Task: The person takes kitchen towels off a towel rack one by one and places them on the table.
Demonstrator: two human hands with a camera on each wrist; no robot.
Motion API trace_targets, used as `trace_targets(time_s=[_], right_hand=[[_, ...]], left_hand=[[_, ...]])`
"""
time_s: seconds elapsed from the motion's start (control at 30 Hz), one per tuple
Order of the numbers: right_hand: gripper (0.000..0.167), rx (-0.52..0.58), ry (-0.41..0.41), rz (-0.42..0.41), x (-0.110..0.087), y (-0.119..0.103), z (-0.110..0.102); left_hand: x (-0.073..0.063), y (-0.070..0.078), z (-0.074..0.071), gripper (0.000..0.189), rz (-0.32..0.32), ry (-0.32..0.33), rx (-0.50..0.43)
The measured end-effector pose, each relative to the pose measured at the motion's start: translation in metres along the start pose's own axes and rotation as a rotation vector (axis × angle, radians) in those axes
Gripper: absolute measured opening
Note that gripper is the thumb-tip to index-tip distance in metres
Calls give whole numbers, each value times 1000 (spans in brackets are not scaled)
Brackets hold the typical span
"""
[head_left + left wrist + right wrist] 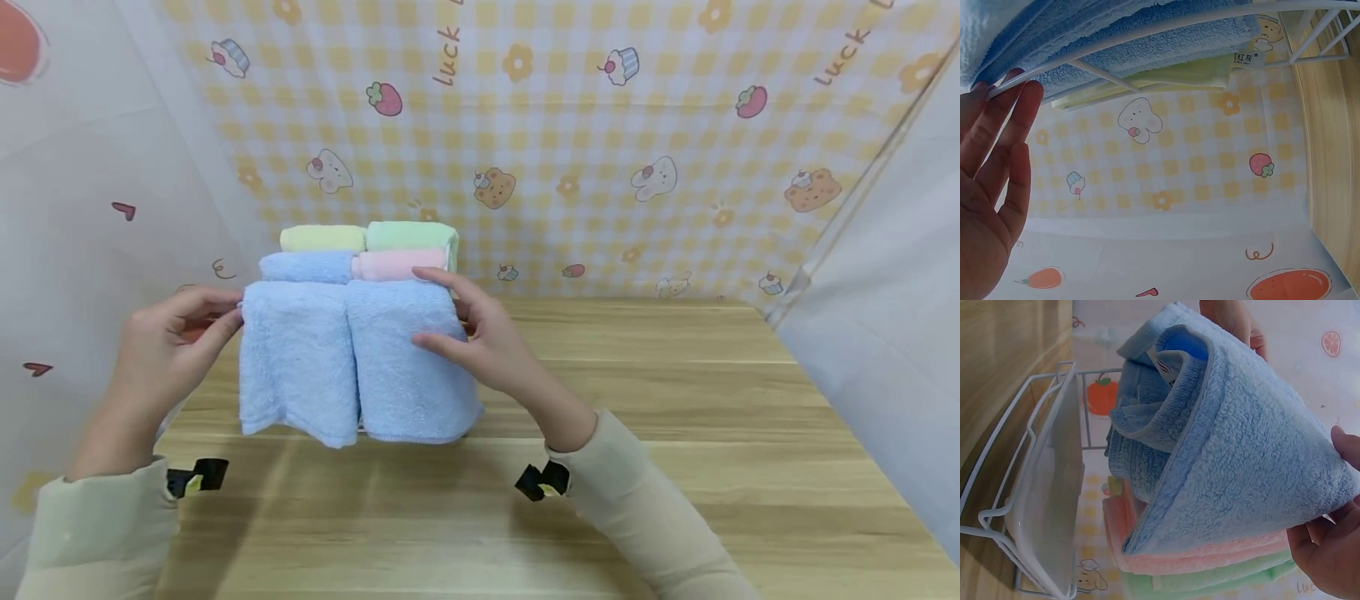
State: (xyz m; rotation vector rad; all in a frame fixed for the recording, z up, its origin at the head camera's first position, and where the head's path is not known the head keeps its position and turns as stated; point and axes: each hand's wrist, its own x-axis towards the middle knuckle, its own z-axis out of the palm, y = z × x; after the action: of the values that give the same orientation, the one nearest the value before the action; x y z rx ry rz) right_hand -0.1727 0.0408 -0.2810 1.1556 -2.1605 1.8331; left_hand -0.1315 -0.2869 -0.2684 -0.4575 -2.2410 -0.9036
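Note:
Side by side at the front of a white wire rack (991, 440), a left light-blue towel (300, 358) and a right light-blue towel (412, 362) hang down. My left hand (168, 342) pinches the upper outer corner of the left towel. In the left wrist view its fingertips (1032, 94) also touch the rack's white rail (1160, 30). At the other side my right hand (483, 329) grips the right towel's outer edge, thumb in front and index finger along the top. The right wrist view shows that towel (1247, 462) spread from this grip, with its lower edge open.
Behind hang another blue towel (307, 266), a pink towel (401, 264), a yellow towel (322, 237) and a green towel (412, 235). A white tray (1047, 487) sits low in the rack. The wooden table (675, 467) meets a checked backdrop (570, 150).

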Motion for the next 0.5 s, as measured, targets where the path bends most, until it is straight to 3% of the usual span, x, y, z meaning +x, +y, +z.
trace_targets(time_s=[0.27,0.5], right_hand=[[50,131,3,29,7,-1,-2],[45,136,46,67,7,-4,-2]], left_hand=[[3,-1,-1,18,-9,-10,-31],[0,4,-2,16,-35,-27,-38]])
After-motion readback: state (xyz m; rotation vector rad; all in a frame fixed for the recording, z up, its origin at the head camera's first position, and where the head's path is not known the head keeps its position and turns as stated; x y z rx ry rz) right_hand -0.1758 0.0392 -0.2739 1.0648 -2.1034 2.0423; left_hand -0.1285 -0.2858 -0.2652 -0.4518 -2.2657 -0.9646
